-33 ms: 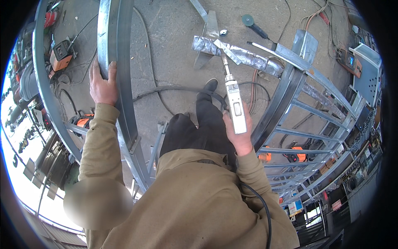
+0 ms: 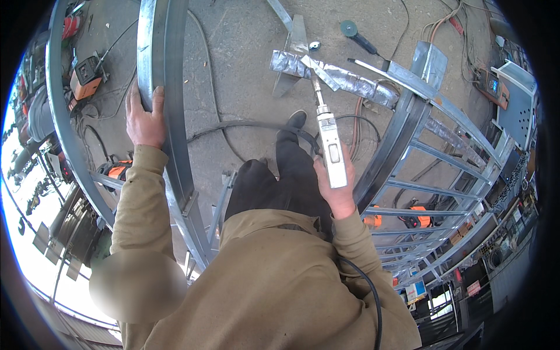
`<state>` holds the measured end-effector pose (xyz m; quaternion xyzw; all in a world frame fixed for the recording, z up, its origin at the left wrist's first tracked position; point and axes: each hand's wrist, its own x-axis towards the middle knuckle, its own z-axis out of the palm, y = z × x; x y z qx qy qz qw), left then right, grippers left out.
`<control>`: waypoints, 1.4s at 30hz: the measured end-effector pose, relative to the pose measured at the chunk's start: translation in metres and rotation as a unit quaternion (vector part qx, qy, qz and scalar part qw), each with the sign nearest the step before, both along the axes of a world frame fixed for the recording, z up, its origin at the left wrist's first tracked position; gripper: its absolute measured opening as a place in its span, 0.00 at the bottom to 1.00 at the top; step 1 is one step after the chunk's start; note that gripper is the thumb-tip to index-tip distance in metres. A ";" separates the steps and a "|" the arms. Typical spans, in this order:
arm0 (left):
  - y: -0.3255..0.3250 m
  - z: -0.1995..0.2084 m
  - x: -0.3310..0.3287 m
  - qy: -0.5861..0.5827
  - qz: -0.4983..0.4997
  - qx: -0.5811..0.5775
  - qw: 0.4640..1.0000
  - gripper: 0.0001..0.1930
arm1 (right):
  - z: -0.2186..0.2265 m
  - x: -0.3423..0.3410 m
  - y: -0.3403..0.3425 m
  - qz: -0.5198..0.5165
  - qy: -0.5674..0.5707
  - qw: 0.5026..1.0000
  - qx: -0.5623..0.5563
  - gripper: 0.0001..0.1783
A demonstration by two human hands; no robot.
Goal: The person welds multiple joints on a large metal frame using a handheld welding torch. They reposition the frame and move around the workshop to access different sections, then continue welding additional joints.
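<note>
My left hand grips the side of a long galvanized steel beam, with the thumb on its face and the fingers along its left edge. In my right hand is a white welding gun with a slim nozzle pointing away from me. Its tip is close to a small metal strip lying across a foil-wrapped bar. Whether the tip touches the strip, I cannot tell. My right fingers are partly hidden behind the gun's body.
A ladder-like steel frame stands close on my right. An angle grinder lies on the floor ahead. A dark cable crosses in front of my legs. Orange-and-black machines stand at the far left and right.
</note>
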<state>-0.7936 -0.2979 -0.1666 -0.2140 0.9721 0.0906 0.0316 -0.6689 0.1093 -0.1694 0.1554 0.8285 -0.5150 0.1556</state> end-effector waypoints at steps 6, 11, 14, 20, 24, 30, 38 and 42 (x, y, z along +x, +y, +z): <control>-0.001 0.000 0.000 -0.006 -0.003 -0.004 1.000 0.43 | 0.000 0.000 0.000 0.005 -0.001 1.000 0.003 0.29; -0.002 -0.002 0.001 0.000 -0.008 -0.002 1.000 0.43 | 0.000 0.000 0.001 0.009 0.002 1.000 0.004 0.29; -0.003 -0.002 0.000 0.003 -0.012 -0.003 1.000 0.43 | 0.000 0.000 0.001 0.011 0.003 1.000 0.004 0.29; -0.002 -0.001 0.000 0.004 -0.013 0.000 1.000 0.42 | 0.000 0.000 0.001 0.006 0.002 1.000 -0.001 0.29; -0.003 -0.002 0.001 -0.004 -0.008 -0.009 1.000 0.42 | -0.001 0.003 0.001 0.005 0.006 1.000 -0.008 0.29; -0.003 -0.003 -0.001 0.011 -0.018 -0.007 1.000 0.42 | 0.012 0.003 0.008 0.008 0.009 0.999 -0.037 0.30; -0.002 0.002 0.000 -0.005 0.005 0.014 1.000 0.40 | 0.027 -0.020 -0.015 0.061 0.030 0.997 -0.045 0.33; -0.002 0.002 -0.001 -0.004 -0.001 0.009 1.000 0.40 | 0.019 -0.036 -0.026 0.058 0.042 0.997 -0.033 0.34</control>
